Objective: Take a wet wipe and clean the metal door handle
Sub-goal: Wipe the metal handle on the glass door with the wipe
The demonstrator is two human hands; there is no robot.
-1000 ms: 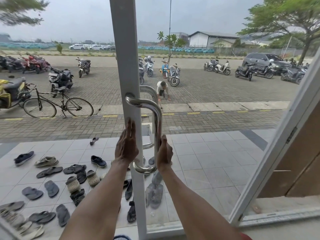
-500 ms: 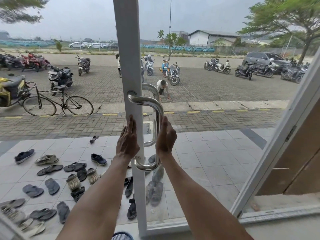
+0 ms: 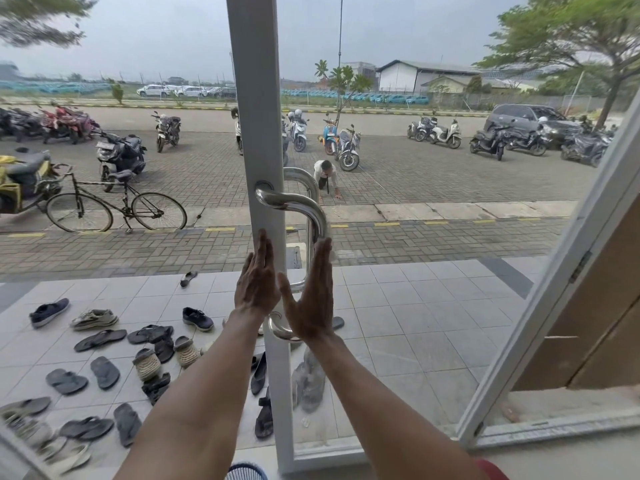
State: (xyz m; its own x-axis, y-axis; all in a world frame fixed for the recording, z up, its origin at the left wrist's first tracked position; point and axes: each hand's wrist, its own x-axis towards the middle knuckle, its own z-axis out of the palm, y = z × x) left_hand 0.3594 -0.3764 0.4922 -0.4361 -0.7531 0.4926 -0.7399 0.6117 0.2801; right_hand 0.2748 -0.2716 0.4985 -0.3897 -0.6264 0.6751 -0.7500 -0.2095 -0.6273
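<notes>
The metal door handle is a polished steel bar on the white door frame; a twin handle shows through the glass behind it. My left hand lies flat on the frame, fingers straight, holding nothing. My right hand presses, fingers straight and together, against the right side of the handle's upright bar and hides its middle. A pale sliver of wet wipe shows beside the right fingertips; the rest is hidden under the palm.
Several shoes and sandals lie on the tiled porch behind the glass. An open door leaf slants at the right. Outside are a bicycle, parked motorbikes and a person crouching on the paving.
My right hand has slid up the handle bar from its lower bend and its fingers have straightened. My left hand has moved slightly up the frame.
</notes>
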